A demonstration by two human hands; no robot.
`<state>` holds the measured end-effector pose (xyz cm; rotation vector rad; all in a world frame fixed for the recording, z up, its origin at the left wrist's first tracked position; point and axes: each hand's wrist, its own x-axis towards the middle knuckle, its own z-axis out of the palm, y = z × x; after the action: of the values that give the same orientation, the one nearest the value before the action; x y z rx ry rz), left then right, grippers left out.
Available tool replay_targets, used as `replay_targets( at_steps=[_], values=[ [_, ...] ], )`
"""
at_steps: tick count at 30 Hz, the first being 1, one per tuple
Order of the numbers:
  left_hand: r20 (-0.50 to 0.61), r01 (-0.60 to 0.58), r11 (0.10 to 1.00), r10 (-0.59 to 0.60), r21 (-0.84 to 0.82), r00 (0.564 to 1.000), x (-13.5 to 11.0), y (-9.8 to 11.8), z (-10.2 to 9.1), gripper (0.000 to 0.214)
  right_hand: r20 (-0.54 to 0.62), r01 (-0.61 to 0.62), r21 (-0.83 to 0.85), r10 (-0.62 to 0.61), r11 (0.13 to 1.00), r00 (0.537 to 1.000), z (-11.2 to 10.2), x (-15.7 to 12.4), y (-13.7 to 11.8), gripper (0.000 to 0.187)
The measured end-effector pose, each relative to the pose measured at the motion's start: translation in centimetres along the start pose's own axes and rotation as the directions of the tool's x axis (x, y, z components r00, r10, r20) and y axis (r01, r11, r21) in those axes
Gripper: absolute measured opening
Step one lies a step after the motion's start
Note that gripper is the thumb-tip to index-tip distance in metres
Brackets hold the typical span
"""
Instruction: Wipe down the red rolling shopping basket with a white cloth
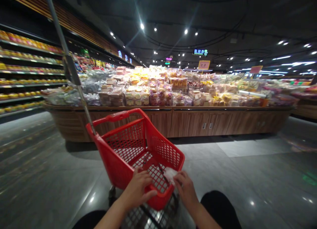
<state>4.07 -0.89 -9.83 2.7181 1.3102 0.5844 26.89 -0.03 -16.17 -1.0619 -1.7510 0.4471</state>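
Observation:
A red plastic shopping cart with a grid-patterned basket stands right in front of me. My left hand is over its near left rim, thumb and fingers apart, with nothing in its grasp. At the near right corner, my right hand pinches a crumpled white plastic bag between thumb and fingers. The bag hangs over the inside of the basket, and its exact shape is blurred. Beneath it, the basket's grid floor shows.
A long wood-panelled display stand piled with bagged packaged food lies beyond the cart. A metal pole rises from the cart's handle side. Stocked shelves line the left. Grey tiled floor extends to the right.

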Motion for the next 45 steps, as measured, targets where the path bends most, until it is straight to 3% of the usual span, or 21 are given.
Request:
replay_targets(
  at_steps=[5, 9, 14, 17, 20, 26, 33, 39, 45],
  values=[
    [0.012, 0.030, 0.999, -0.031, 0.016, 0.999, -0.3, -0.8, -0.3, 0.037, -0.207, -0.092, -0.063, 0.077, 0.994, 0.975, -2.8, 4.0, 3.5, 0.014],
    [0.009, 0.134, 0.986, -0.136, 0.099, 0.991, 0.1, 0.0, -0.8, 0.034, -0.273, -0.112, -0.036, 0.098, 0.993, 0.957, -4.0, 4.8, 4.1, 0.013],
    [-0.090, 0.257, 0.946, -0.243, 0.200, 0.966, 1.9, 4.3, 1.2, 0.029, -0.170, -0.110, -0.035, 0.103, 0.993, 0.980, -1.5, 3.0, 2.2, 0.016],
    [0.027, 0.338, 0.916, -0.352, 0.217, 0.935, 3.1, 6.8, 3.5, 0.034, -0.094, -0.058, -0.018, 0.057, 0.998, 0.994, 0.4, 1.6, 0.8, 0.019],
    [0.090, 0.396, 0.876, -0.434, 0.275, 0.897, 3.7, 7.8, 5.1, 0.034, -0.060, -0.030, -0.025, 0.029, 0.999, 0.998, 0.4, 2.0, 0.6, 0.021],
    [0.084, 0.391, 0.868, -0.434, 0.306, 0.897, 3.2, 7.3, 5.2, 0.038, -0.164, -0.098, -0.098, 0.081, 0.990, 0.983, -1.0, 4.4, 1.7, 0.020],
    [0.088, 0.353, 0.887, -0.394, 0.297, 0.915, 2.4, 6.9, 5.0, 0.034, 0.019, -0.017, 0.019, 0.017, 1.000, 1.000, 1.3, 0.3, -0.8, 0.024],
    [0.086, 0.371, 0.877, -0.414, 0.306, 0.906, 1.7, 6.3, 5.1, 0.032, -0.137, -0.079, -0.083, 0.067, 0.993, 0.988, -0.1, 2.9, 1.2, 0.019],
    [0.097, 0.357, 0.882, -0.403, 0.308, 0.910, 0.8, 5.8, 4.7, 0.034, 0.036, -0.002, -0.019, 0.003, 1.000, 0.999, 1.4, 0.1, -0.6, 0.022]
  ],
)
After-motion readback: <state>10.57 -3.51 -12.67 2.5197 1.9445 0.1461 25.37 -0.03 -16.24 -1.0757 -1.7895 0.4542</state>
